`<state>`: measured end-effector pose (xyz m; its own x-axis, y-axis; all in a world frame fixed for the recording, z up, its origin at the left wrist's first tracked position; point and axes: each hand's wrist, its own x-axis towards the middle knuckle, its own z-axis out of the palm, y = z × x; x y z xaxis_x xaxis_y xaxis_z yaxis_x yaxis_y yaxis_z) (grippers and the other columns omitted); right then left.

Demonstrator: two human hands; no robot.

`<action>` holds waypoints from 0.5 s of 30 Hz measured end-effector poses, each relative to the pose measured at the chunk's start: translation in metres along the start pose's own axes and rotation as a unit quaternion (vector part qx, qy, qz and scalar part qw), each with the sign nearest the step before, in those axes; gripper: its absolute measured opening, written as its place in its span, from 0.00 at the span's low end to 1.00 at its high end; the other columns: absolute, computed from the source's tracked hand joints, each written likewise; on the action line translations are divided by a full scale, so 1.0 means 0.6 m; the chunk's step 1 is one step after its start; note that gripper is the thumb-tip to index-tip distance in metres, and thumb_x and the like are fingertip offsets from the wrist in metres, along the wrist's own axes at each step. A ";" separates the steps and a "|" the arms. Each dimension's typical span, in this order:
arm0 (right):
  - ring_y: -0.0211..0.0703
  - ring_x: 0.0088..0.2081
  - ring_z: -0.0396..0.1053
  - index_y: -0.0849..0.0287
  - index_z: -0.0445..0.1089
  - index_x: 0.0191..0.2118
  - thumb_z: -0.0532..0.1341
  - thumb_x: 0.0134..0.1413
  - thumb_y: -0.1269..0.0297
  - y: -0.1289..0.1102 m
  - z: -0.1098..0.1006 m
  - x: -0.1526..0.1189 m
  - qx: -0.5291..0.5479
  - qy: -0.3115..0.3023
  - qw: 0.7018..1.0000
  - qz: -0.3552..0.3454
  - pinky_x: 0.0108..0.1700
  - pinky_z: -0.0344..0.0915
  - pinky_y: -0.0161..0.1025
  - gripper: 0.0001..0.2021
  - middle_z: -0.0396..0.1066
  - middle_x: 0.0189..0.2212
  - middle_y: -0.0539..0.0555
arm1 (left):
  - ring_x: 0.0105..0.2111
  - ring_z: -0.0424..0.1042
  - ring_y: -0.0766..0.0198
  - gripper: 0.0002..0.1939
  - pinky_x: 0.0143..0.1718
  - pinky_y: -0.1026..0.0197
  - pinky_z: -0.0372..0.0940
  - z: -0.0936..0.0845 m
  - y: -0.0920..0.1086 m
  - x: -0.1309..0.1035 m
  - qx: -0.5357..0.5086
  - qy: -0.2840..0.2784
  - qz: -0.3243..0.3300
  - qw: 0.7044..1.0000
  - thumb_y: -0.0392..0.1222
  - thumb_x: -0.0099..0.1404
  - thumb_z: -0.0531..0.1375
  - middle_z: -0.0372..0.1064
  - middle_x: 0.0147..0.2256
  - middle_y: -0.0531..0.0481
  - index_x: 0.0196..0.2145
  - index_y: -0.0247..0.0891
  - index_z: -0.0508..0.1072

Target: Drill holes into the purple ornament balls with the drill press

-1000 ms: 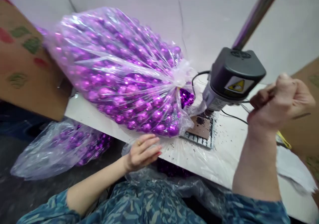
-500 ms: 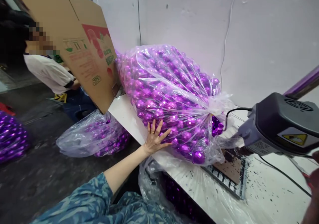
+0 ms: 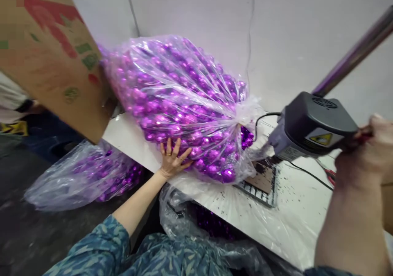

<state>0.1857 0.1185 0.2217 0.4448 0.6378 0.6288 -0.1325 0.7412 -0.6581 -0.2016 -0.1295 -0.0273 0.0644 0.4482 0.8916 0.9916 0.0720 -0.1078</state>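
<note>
A big clear plastic bag (image 3: 172, 87) full of shiny purple faceted balls lies on the white table, its neck gathered and tied (image 3: 247, 112). My left hand (image 3: 174, 161) rests spread against the bag's near side, fingers apart, a ring on one finger. To the right is a grey machine (image 3: 316, 124) with a vent and a yellow warning label, joined to a slanted metal pole (image 3: 353, 55). At the machine's right side my right hand (image 3: 379, 143) is closed, fingers curled; whatever it grips is blurred and mostly hidden.
A printed cardboard box (image 3: 70, 59) stands tilted at the left. Below it on the floor lies another bag of purple pieces (image 3: 107, 169). Under the machine sits a flat framed board (image 3: 260, 182) with dark flecks around it. A black cable (image 3: 310, 173) crosses the table (image 3: 301, 202). Part of a person shows far left.
My right hand has risen from the lower right corner to the machine's side and closed there. The view has turned right. My left hand stays against the bag.
</note>
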 end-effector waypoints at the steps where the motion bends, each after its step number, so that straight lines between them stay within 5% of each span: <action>1: 0.28 0.12 0.50 0.55 0.58 0.15 0.59 0.60 0.63 -0.015 0.002 -0.002 -0.042 -0.063 0.996 0.041 0.19 0.43 0.36 0.22 0.53 0.10 0.43 | 0.75 0.33 0.37 0.32 0.70 0.28 0.28 0.008 -0.007 -0.004 -0.017 -0.002 -0.007 1.000 0.61 0.60 0.68 0.52 0.72 0.40 0.60 0.52 0.73; 5: 0.28 0.12 0.49 0.55 0.56 0.17 0.56 0.63 0.62 -0.037 0.008 -0.009 -0.101 -0.067 0.992 0.040 0.19 0.46 0.34 0.22 0.51 0.10 0.41 | 0.75 0.34 0.35 0.33 0.69 0.26 0.26 0.034 -0.030 -0.012 -0.049 -0.022 -0.050 0.997 0.67 0.58 0.65 0.56 0.70 0.38 0.57 0.50 0.76; 9: 0.29 0.21 0.61 0.59 0.65 0.27 0.54 0.61 0.44 -0.030 -0.024 -0.030 -0.179 -0.035 0.983 -0.032 0.26 0.59 0.36 0.22 0.64 0.21 0.47 | 0.74 0.35 0.33 0.34 0.69 0.25 0.26 0.040 -0.039 -0.012 -0.060 -0.047 -0.078 0.994 0.69 0.58 0.64 0.56 0.70 0.36 0.56 0.48 0.77; 12: 0.34 0.34 0.70 0.59 0.66 0.39 0.54 0.59 0.41 -0.028 -0.068 -0.076 -0.248 -0.018 0.961 -0.117 0.40 0.66 0.45 0.22 0.70 0.34 0.52 | 0.74 0.34 0.32 0.36 0.68 0.24 0.25 0.038 -0.040 -0.013 -0.086 -0.058 -0.098 0.990 0.69 0.57 0.65 0.54 0.71 0.36 0.57 0.48 0.75; 15: 0.37 0.37 0.71 0.57 0.64 0.40 0.52 0.65 0.47 -0.024 -0.106 -0.157 -0.279 0.014 0.950 -0.138 0.42 0.66 0.48 0.17 0.68 0.35 0.53 | 0.74 0.33 0.31 0.37 0.67 0.22 0.21 0.036 -0.041 -0.013 -0.116 -0.061 -0.096 0.987 0.68 0.57 0.65 0.49 0.72 0.37 0.60 0.50 0.72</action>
<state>0.2017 0.0342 0.1455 0.4196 0.4236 0.8028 0.4790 0.6480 -0.5922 -0.2291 -0.1153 -0.0414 -0.1269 0.5516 0.8244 0.9841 -0.0340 0.1742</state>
